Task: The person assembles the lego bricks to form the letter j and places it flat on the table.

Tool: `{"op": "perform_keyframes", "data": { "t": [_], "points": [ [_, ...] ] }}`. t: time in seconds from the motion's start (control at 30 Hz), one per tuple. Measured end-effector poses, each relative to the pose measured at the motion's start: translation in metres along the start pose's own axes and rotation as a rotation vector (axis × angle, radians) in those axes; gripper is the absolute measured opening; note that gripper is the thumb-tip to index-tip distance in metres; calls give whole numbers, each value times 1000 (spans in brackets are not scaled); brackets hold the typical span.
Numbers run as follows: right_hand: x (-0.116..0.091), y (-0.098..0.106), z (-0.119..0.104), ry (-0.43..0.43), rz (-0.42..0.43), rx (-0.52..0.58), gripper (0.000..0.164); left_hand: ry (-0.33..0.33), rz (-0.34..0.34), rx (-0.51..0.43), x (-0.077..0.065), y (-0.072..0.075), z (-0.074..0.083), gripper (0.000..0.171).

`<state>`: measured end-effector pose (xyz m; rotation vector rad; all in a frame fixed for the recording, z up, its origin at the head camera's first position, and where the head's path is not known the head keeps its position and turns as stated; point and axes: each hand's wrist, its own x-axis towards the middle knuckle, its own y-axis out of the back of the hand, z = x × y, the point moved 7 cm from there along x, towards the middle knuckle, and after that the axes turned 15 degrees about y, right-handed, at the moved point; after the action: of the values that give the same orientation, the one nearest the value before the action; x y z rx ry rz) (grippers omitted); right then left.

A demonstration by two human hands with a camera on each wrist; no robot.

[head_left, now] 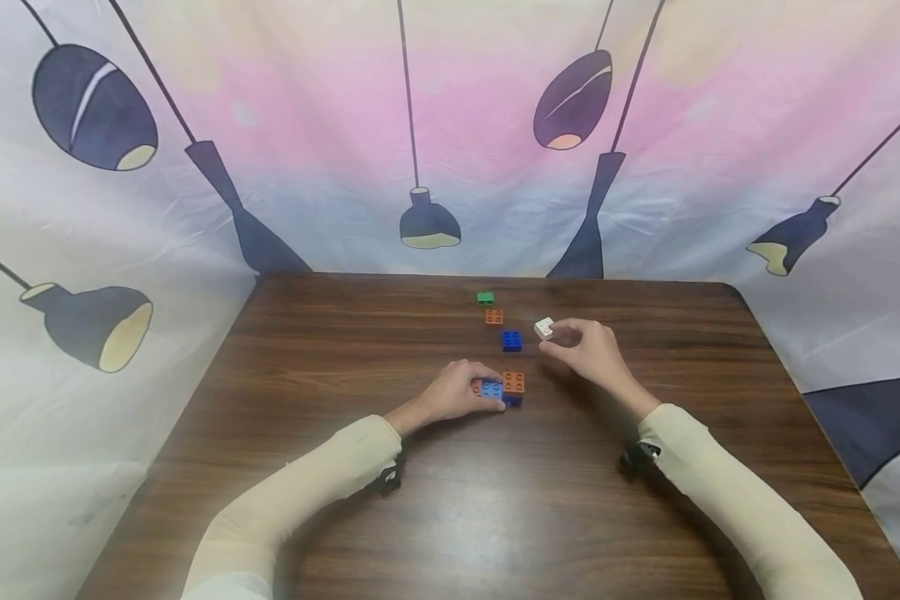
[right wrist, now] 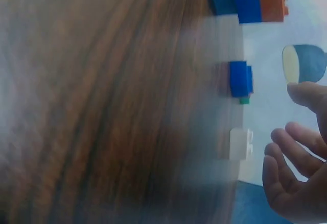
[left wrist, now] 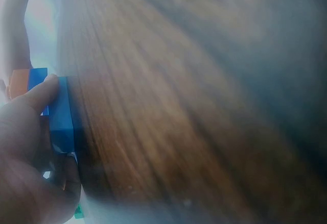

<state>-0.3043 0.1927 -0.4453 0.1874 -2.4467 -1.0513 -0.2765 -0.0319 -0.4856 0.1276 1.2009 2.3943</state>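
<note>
My left hand [head_left: 461, 392] grips a small assembly of toy building bricks on the table, with the thumb along its near side. In it show a light blue brick [head_left: 492, 390], an orange brick [head_left: 513, 382] on the right and dark blue below; the fingers hide part of the left end. A white brick [head_left: 543, 327] sits on the table farther back. Beside it hovers my right hand [head_left: 588, 354], thumb and fingers spread apart. In the right wrist view these fingers [right wrist: 294, 157] are clear of the white brick [right wrist: 240, 144].
A loose blue brick [head_left: 512, 341], an orange brick [head_left: 494, 317] and a green brick [head_left: 485, 297] stand in a slanting row behind the assembly. The brown wooden table [head_left: 307, 333] ends at a lamp-patterned cloth [head_left: 330, 167] at the back and sides.
</note>
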Motion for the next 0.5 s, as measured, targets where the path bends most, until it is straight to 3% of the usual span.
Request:
{"op": "perform_keyframes", "data": {
  "t": [0.27,0.5],
  "points": [
    [7,0,16,-35,29,-43,50,4,0,1,0,0,-1,47],
    [14,-3,27,-38,7,-48,53,7,1,6,-1,0,-1,47]
  ]
}}
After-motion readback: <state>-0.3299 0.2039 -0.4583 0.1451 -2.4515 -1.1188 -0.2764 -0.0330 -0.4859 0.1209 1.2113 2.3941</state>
